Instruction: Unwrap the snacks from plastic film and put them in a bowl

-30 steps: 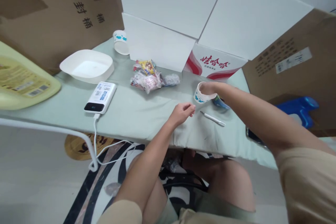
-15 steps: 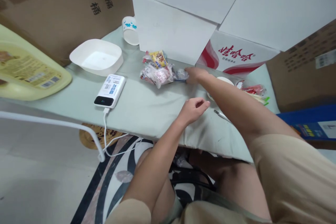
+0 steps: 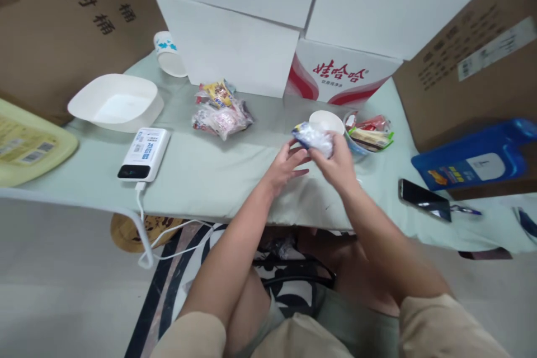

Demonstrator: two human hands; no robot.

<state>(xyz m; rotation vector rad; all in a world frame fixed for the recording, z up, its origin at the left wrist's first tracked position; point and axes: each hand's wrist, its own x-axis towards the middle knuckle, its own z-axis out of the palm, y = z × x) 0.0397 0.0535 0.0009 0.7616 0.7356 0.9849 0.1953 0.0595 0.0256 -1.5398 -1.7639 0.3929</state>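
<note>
Above the front part of the table, my right hand [image 3: 337,165] is closed on a small crinkled packet [image 3: 314,139], clear plastic with blue and a bit of yellow at its left end. At that left end is my left hand [image 3: 287,166], its fingers spread apart; whether a fingertip touches the packet I cannot tell. Just behind the packet stands a white paper cup [image 3: 327,121], partly covered by it. To the left lies a pile of wrapped snack packets [image 3: 222,114], with a yellow one on top.
A white plastic basin [image 3: 117,123], a power bank [image 3: 145,154] with a white cable and a tipped paper cup [image 3: 170,56] are on the left. At right lie more packets [image 3: 371,134], a phone [image 3: 424,199] and a blue bottle [image 3: 472,156]. Boxes [image 3: 344,72] line the back.
My right hand has picked up the packet beside the pile and brought it right and nearer. My left hand has opened and come up to it. The view has turned right.
</note>
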